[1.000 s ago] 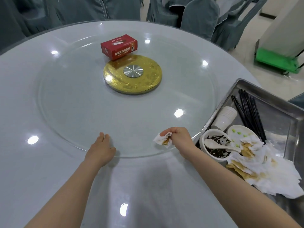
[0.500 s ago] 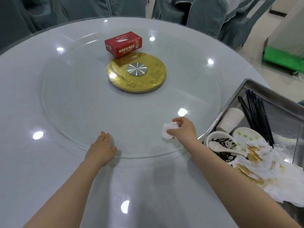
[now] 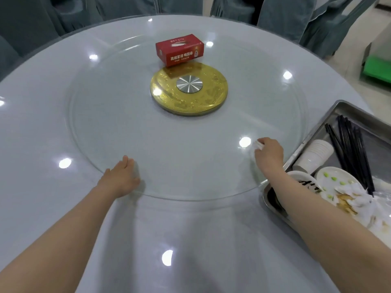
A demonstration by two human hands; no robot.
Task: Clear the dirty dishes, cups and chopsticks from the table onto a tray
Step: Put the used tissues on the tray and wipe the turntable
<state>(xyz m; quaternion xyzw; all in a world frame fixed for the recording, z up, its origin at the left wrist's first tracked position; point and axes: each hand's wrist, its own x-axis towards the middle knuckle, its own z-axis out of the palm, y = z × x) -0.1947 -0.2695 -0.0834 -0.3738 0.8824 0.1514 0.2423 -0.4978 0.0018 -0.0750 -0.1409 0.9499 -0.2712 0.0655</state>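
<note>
- Left hand (image 3: 121, 178) lies flat on the near rim of the glass turntable (image 3: 105, 123), fingers straight, holding nothing
- Right hand (image 3: 268, 154) has its grip curled round a crumpled white tissue (image 3: 258, 145), pressing it on the turntable's right side, near the rim
- Metal tray (image 3: 313, 132) sits at the right edge of the round white counter (image 3: 31, 144); it holds black chopsticks (image 3: 349, 149), a stack of white paper cups (image 3: 315, 155), a bowl (image 3: 304, 182) with dark residue, a plate (image 3: 332, 180) with green bits; stained tissues (image 3: 359, 199) lie heaped over the plate's near side
- Red tissue box (image 3: 179, 49) stands on the turntable just behind the gold hub (image 3: 188, 89)
</note>
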